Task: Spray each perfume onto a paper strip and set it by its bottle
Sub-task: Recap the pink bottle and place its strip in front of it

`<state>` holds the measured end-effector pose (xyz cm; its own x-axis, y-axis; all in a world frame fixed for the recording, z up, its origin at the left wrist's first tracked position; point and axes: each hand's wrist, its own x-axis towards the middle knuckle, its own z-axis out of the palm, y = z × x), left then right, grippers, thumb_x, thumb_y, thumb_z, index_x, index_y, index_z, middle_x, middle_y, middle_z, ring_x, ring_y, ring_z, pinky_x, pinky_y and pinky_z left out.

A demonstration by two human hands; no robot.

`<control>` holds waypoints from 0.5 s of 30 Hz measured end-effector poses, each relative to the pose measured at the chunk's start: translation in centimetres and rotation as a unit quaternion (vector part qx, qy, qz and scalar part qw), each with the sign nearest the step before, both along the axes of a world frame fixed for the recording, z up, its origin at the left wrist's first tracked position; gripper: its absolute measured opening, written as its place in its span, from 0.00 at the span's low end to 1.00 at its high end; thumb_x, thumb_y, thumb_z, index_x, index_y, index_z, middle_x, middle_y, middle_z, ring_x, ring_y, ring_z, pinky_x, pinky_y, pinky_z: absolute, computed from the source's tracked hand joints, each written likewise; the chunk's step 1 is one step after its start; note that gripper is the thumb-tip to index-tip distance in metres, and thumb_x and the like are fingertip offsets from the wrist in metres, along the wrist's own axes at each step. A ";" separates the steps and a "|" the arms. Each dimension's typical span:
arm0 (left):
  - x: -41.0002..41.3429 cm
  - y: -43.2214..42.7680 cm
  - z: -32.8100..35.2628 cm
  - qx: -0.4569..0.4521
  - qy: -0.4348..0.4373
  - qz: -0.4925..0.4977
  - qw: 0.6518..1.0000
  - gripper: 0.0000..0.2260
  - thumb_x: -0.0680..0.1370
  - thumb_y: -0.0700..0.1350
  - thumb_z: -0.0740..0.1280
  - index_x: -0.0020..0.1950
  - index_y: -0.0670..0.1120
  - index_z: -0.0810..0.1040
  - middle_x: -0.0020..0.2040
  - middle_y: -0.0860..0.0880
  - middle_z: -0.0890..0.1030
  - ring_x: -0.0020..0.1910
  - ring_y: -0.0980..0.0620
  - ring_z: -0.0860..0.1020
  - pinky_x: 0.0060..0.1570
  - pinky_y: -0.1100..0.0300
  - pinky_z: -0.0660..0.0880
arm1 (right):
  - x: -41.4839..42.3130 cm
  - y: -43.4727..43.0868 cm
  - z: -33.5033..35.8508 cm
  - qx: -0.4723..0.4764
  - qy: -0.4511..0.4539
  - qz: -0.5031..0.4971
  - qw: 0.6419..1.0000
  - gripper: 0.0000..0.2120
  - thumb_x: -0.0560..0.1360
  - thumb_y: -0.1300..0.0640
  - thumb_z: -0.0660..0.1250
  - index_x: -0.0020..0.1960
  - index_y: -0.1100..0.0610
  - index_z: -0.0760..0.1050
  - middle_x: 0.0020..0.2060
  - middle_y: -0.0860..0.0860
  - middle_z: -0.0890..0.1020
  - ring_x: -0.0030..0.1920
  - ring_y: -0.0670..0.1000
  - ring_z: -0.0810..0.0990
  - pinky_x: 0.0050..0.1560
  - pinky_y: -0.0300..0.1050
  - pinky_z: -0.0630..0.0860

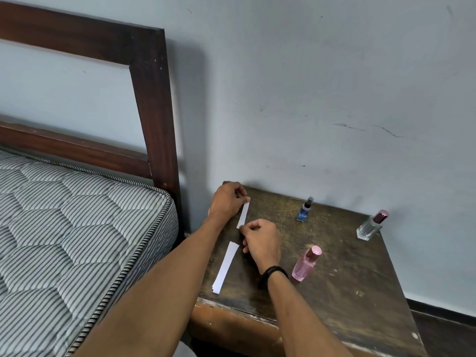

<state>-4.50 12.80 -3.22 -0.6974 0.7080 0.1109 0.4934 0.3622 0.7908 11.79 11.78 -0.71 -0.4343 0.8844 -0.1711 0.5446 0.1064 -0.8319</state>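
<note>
Three perfume bottles stand on a worn wooden side table (347,279): a small blue one with a black sprayer (304,210) near the wall, a clear one with a dark pink cap (372,225) at the right, and a pink one (306,264) nearer me. My left hand (228,199) pinches the far end of a white paper strip (243,215). My right hand (261,240) pinches its near end. A small stack of white strips (225,267) lies on the table just left of my right wrist.
A striped mattress (77,228) on a dark wooden bed frame (154,112) stands close against the table's left side. A pale blue wall (309,99) runs right behind the table. The table's front edge (231,313) is chipped.
</note>
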 end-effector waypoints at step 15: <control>0.2 -0.5 0.1 -0.014 0.016 0.011 1.000 0.03 0.76 0.48 0.74 0.46 0.49 0.86 0.46 0.53 0.82 0.46 0.56 0.78 0.45 0.62 0.71 | 0.5 -0.1 -0.6 0.032 0.033 0.013 0.999 0.06 0.79 0.51 0.71 0.44 0.49 0.78 0.32 0.48 0.84 0.24 0.46 0.81 0.38 0.49 0.83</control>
